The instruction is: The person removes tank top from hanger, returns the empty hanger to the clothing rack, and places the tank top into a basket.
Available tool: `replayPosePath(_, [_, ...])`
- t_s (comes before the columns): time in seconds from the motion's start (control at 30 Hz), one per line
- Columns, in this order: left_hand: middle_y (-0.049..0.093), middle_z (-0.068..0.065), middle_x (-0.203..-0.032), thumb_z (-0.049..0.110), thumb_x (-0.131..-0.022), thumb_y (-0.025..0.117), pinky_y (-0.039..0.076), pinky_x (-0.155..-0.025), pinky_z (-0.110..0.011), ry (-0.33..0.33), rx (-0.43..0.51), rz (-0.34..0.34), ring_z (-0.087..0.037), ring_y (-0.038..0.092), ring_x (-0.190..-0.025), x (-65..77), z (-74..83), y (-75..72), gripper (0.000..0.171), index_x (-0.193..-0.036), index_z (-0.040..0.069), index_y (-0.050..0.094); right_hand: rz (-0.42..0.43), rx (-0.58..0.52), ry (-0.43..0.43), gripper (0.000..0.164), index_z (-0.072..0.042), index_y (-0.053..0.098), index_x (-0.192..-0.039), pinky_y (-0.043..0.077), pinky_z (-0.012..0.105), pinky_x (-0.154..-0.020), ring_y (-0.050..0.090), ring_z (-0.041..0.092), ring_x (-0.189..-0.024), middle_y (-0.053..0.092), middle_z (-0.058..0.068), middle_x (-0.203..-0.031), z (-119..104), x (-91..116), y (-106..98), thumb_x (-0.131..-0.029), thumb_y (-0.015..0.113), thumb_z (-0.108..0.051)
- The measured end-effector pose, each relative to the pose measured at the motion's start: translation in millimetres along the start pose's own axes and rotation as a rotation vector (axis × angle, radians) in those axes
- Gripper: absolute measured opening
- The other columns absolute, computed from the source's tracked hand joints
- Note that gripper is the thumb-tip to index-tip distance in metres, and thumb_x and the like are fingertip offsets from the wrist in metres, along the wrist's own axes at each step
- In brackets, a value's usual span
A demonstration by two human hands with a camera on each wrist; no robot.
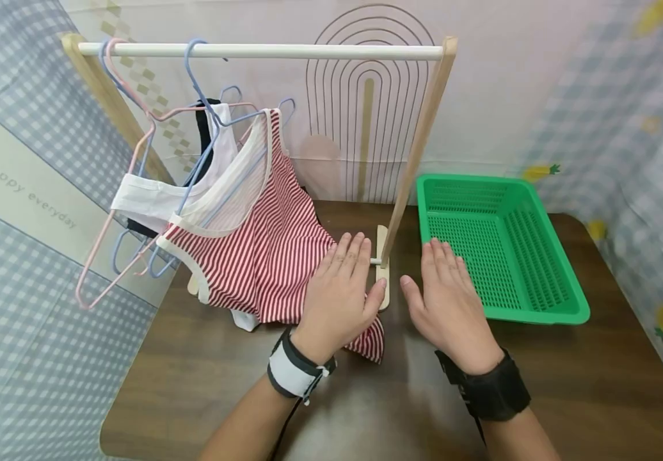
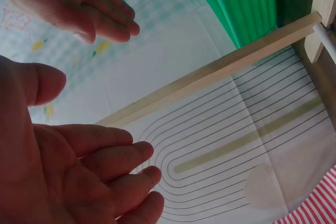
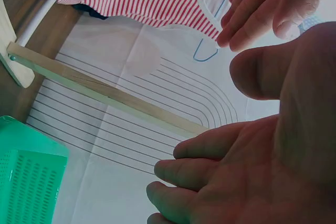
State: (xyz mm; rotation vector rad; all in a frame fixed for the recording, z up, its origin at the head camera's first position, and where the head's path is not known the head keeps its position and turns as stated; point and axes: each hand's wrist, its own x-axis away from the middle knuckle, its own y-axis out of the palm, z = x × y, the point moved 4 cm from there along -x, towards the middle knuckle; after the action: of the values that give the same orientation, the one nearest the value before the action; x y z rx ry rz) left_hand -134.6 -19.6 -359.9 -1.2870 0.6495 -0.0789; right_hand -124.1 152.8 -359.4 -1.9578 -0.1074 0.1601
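My left hand (image 1: 337,301) is held out with straight fingers, in front of a red-and-white striped tank top (image 1: 256,256) in the head view. The tank top hangs on a blue hanger (image 1: 193,70) from the rack's white rod (image 1: 262,51). My right hand (image 1: 449,301) has straight fingers too and hovers near the left side of a green plastic basket (image 1: 562,275). Both wrist views show the palms with nothing in them. Behind the striped top hangs a white garment (image 1: 141,195) with something dark behind it, partly hidden.
A wooden post (image 1: 420,147) of the rack stands between the clothes and the basket. A pink hanger (image 1: 101,243) sticks out at the left. Everything stands on a brown table (image 1: 608,384) with patterned cloth (image 1: 481,83) behind.
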Motion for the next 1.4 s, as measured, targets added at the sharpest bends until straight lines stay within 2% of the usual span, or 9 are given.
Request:
replayPosePath(0.2, [0.049, -0.016, -0.160, 0.045, -0.107, 0.045, 0.032, -0.128, -0.043, 0.028, -0.017, 0.015, -0.030, 0.043, -0.153, 0.3, -2.3, 0.7, 0.065, -0.153, -0.001, 0.046, 0.030, -0.004, 0.006, 0.072, 0.009, 0.019, -0.161, 0.014, 0.063, -0.129, 0.017, 0.046, -0.160, 0.019, 0.030, -0.170, 1, 1, 0, -0.111, 0.040, -0.040])
replayPosePath(0.37, [0.059, -0.015, -0.151, 0.042, -0.106, 0.050, 0.038, -0.124, -0.041, 0.038, -0.027, 0.085, -0.029, 0.054, -0.145, 3.8, -8.7, -0.5, 0.061, -0.149, -0.001, 0.052, 0.084, 0.008, 0.028, 0.069, 0.014, 0.030, -0.156, 0.029, 0.065, -0.123, 0.035, 0.051, -0.151, 0.034, 0.036, -0.161, 7, 2, 2, -0.107, 0.052, -0.031])
replayPosePath(0.6, [0.072, -0.015, -0.133, 0.031, -0.103, 0.057, 0.050, -0.113, -0.040, 0.015, 0.012, 0.251, -0.028, 0.070, -0.125, 9.8, -22.2, -5.3, 0.053, -0.146, 0.000, 0.057, 0.168, 0.046, 0.050, 0.056, 0.016, 0.051, -0.142, 0.048, 0.069, -0.098, 0.059, 0.056, -0.120, 0.058, 0.039, -0.137, 24, 9, 8, -0.099, 0.064, -0.019])
replayPosePath(0.73, [0.076, -0.014, -0.125, 0.028, -0.103, 0.058, 0.057, -0.104, -0.040, -0.002, 0.043, 0.342, -0.028, 0.074, -0.115, 6.9, -31.1, -13.2, 0.052, -0.147, 0.002, 0.056, 0.198, 0.071, 0.067, 0.044, 0.016, 0.061, -0.127, 0.054, 0.062, -0.078, 0.066, 0.052, -0.091, 0.068, 0.037, -0.108, 35, 14, 11, -0.097, 0.067, -0.016])
replayPosePath(0.87, [0.078, -0.011, -0.098, 0.025, -0.101, 0.061, 0.061, -0.073, -0.038, -0.014, 0.048, 0.422, -0.025, 0.074, -0.081, -0.7, -43.1, -25.5, 0.049, -0.144, 0.003, 0.058, 0.132, 0.062, 0.112, 0.035, 0.013, 0.066, -0.117, 0.046, 0.042, -0.054, 0.060, 0.035, -0.065, 0.064, 0.022, -0.077, 46, 17, 17, -0.097, 0.067, -0.016])
replayPosePath(0.93, [0.075, -0.008, -0.087, 0.025, -0.101, 0.060, 0.056, -0.062, -0.038, -0.020, 0.039, 0.439, -0.023, 0.068, -0.069, -5.1, -49.7, -31.9, 0.047, -0.144, 0.004, 0.059, 0.081, 0.053, 0.144, 0.036, 0.011, 0.066, -0.119, 0.037, 0.034, -0.050, 0.055, 0.027, -0.059, 0.059, 0.015, -0.068, 50, 18, 21, -0.098, 0.067, -0.018])
replayPosePath(1.0, [0.071, -0.007, -0.080, 0.025, -0.102, 0.059, 0.051, -0.057, -0.039, -0.029, 0.029, 0.452, -0.023, 0.064, -0.064, -9.2, -56.5, -38.2, 0.046, -0.143, 0.004, 0.060, 0.054, 0.050, 0.160, 0.044, 0.011, 0.063, -0.130, 0.036, 0.032, -0.048, 0.054, 0.024, -0.056, 0.059, 0.012, -0.065, 53, 19, 24, -0.099, 0.067, -0.019])
replayPosePath(1.3, [0.075, -0.016, -0.092, 0.023, -0.103, 0.058, 0.055, -0.065, -0.047, -0.081, -0.013, 0.546, -0.034, 0.070, -0.078, -28.0, -90.7, -67.0, 0.040, -0.136, 0.002, 0.063, 0.094, 0.027, 0.134, 0.033, 0.005, 0.073, -0.123, 0.025, 0.026, -0.044, 0.041, 0.015, -0.046, 0.059, 0.006, -0.060, 55, 17, 34, -0.099, 0.069, -0.017])
replayPosePath(1.4, [0.075, -0.019, -0.106, 0.020, -0.101, 0.060, 0.056, -0.078, -0.048, -0.105, -0.010, 0.605, -0.037, 0.070, -0.093, -37.4, -105.9, -78.6, 0.038, -0.133, 0.000, 0.064, 0.097, 0.023, 0.133, 0.033, 0.005, 0.073, -0.123, 0.024, 0.026, -0.043, 0.040, 0.014, -0.046, 0.056, 0.004, -0.058, 54, 16, 36, -0.099, 0.069, -0.018])
